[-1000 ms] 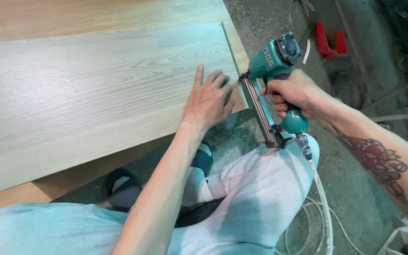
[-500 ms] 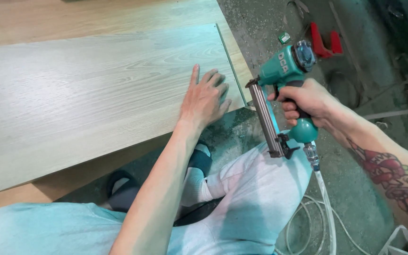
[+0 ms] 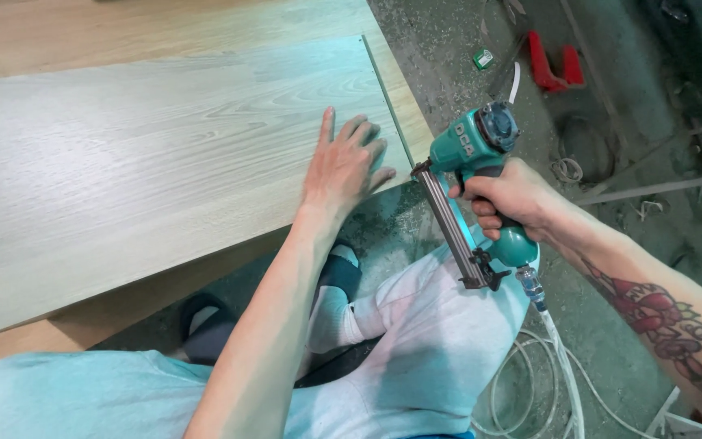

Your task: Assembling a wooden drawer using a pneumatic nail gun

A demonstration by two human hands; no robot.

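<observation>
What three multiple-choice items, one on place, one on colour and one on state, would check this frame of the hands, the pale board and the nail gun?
1. Where does the left hand lie?
A. flat on the pale grey wood-grain board, near its right edge
B. on the white coiled air hose
C. on the red clamp

2. What colour is the body of the pneumatic nail gun?
A. yellow
B. teal
C. black

3. How is the right hand engaged?
A. open and empty
B. closed round the nail gun's grip
C. resting on the knee

Answers: 1 A, the palm lies spread on the board; 2 B, the housing is teal; 3 B, the fingers wrap the grip.
</observation>
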